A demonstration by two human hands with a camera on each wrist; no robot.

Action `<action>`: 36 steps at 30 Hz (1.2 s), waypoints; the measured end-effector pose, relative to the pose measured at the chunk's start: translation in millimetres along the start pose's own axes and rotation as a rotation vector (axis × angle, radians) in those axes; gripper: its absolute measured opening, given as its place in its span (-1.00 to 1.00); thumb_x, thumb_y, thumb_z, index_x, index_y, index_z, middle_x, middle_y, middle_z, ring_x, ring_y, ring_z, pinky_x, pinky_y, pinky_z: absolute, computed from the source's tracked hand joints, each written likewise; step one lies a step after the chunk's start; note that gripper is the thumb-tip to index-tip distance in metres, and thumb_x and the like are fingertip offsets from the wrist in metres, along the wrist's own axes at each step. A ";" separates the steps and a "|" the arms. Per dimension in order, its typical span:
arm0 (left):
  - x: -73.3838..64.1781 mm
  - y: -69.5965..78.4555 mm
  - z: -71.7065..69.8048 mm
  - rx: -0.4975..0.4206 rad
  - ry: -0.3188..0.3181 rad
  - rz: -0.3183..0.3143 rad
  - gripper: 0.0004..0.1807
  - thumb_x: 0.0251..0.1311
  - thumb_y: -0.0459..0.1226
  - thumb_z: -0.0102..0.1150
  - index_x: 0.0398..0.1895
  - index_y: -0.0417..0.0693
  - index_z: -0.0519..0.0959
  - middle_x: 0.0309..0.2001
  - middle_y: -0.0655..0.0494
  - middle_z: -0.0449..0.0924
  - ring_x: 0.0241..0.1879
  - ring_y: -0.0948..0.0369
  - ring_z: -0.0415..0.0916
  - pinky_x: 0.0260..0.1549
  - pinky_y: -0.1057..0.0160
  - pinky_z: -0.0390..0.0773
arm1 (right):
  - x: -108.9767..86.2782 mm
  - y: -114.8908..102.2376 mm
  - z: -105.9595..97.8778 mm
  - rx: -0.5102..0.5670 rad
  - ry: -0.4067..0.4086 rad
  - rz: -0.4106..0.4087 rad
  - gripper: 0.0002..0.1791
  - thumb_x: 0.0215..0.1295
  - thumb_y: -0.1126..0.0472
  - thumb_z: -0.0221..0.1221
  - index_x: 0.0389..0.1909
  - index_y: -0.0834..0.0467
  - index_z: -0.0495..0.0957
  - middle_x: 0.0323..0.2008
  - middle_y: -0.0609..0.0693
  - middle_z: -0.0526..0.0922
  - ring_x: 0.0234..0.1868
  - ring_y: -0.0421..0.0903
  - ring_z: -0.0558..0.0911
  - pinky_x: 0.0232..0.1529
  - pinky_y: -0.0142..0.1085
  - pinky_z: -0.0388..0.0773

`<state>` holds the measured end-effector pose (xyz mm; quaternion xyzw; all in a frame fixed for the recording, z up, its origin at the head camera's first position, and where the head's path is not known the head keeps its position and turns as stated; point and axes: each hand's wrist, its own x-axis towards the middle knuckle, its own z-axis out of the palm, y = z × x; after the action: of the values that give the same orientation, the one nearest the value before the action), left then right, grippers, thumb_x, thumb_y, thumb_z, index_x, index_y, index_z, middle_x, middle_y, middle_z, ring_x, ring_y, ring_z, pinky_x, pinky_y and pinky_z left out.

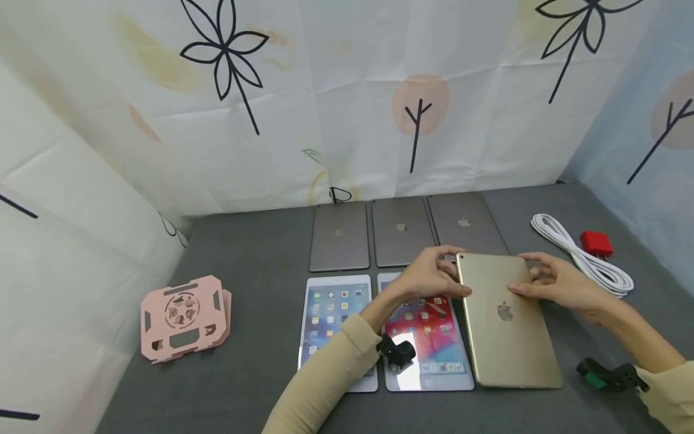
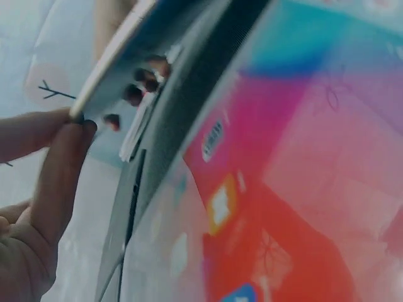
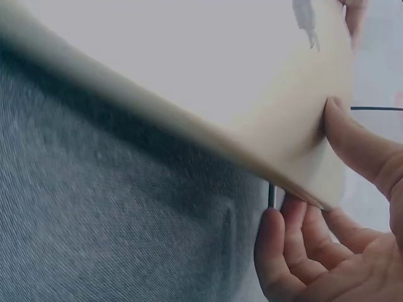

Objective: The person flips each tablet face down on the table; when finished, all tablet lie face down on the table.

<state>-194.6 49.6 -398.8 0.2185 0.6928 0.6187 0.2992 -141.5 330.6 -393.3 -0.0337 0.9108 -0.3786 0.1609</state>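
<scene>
A gold tablet (image 1: 512, 346) with an Apple logo on its back is tilted, its far edge raised and its near edge low by the table. My left hand (image 1: 434, 276) pinches its far left corner between thumb and fingers. At the far right corner my right hand (image 1: 561, 284) grips it, thumb on the back and fingers underneath, as the right wrist view shows. The tablet's screen faces down. Just left of it lies a white-framed tablet (image 1: 425, 337) with a lit red and blue screen, partly covered by my left forearm. Another lit white-framed tablet (image 1: 336, 301) lies beside that one.
Three grey tablets lie logo up along the back: left (image 1: 338, 244), middle (image 1: 398, 241) and right (image 1: 466, 229). A coiled white cable (image 1: 582, 256) and a red charger (image 1: 596, 242) lie at right. A pink folding stand (image 1: 184, 319) sits on the grey table (image 1: 255, 271) at left.
</scene>
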 end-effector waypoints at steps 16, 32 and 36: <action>10.5 -13.6 9.2 0.742 0.132 0.059 -0.20 -0.05 -0.11 0.65 0.31 -0.11 0.56 0.04 0.07 0.61 -0.11 0.36 0.45 -0.09 0.52 0.46 | 8.9 6.6 2.2 -0.147 0.072 -0.034 -0.07 0.25 0.02 0.43 0.39 0.51 0.22 -0.09 0.28 0.54 -0.24 -0.07 0.55 -0.34 -0.32 0.51; 21.3 -18.4 6.4 1.005 0.204 0.037 -0.47 0.11 0.10 0.49 0.12 0.12 0.70 0.04 0.18 0.60 -0.12 0.35 0.46 -0.27 0.48 0.44 | 17.4 6.6 6.0 -0.225 0.089 -0.030 -0.09 0.13 0.01 0.50 0.28 0.56 0.36 -0.16 0.21 0.49 -0.21 -0.04 0.46 -0.35 -0.36 0.43; 21.4 -17.1 11.5 1.075 0.198 -0.019 -0.24 -0.04 0.26 0.50 0.23 0.17 0.64 0.09 0.22 0.59 -0.06 0.35 0.50 -0.28 0.46 0.47 | 17.6 5.5 6.5 -0.265 0.113 -0.045 -0.10 0.09 0.00 0.53 0.25 0.53 0.40 -0.22 0.19 0.51 -0.24 -0.03 0.47 -0.36 -0.32 0.41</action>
<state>-201.2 70.0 -419.4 0.2750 0.9382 0.1925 0.0841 -155.8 326.9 -406.2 -0.0538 0.9595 -0.2597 0.0947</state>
